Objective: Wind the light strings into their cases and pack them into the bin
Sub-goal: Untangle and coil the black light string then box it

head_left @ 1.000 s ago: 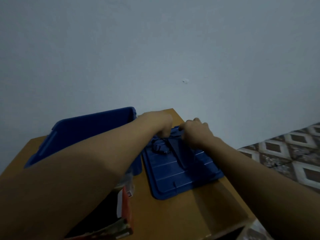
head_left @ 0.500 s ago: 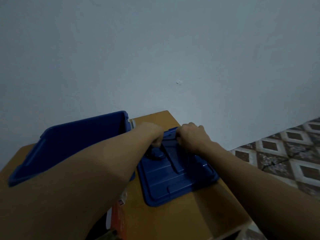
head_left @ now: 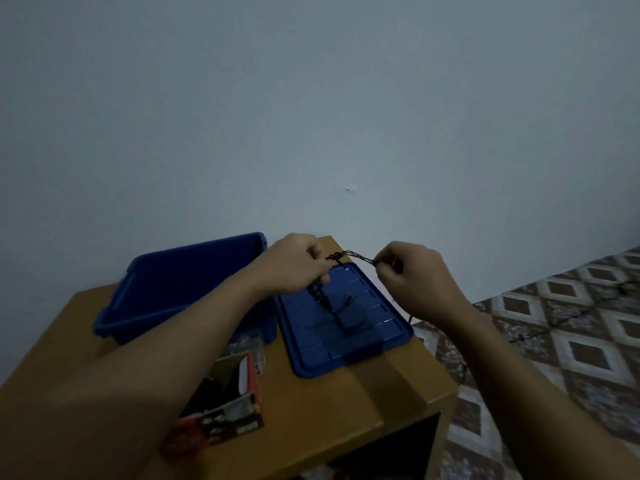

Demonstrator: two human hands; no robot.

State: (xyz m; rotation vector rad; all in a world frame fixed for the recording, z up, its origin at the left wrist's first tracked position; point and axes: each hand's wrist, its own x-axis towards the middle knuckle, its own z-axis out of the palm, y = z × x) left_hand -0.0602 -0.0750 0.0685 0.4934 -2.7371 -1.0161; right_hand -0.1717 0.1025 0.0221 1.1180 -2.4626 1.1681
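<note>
A dark light string [head_left: 353, 256] is stretched between my two hands above the blue bin lid [head_left: 377, 337]. My left hand [head_left: 294, 265] grips one bunched end, and more of the string hangs from it down onto the lid, where a dark plug lies. My right hand [head_left: 412, 271] pinches the other end, and a strand trails from it off the table's right edge to the floor. The open blue bin [head_left: 180, 289] stands to the left of the lid. An open red and black case [head_left: 228, 410] lies in front of the bin, partly hidden by my left forearm.
Everything sits on a small wooden table [head_left: 329, 410] against a pale wall. Patterned floor tiles [head_left: 571, 341] lie to the right, with a dark strand of lights running across them. An open shelf shows beneath the table's front edge.
Both hands have lifted off the lid and moved apart, pulling a length of the light string taut between them. The camera has tilted so that the case is now in view.
</note>
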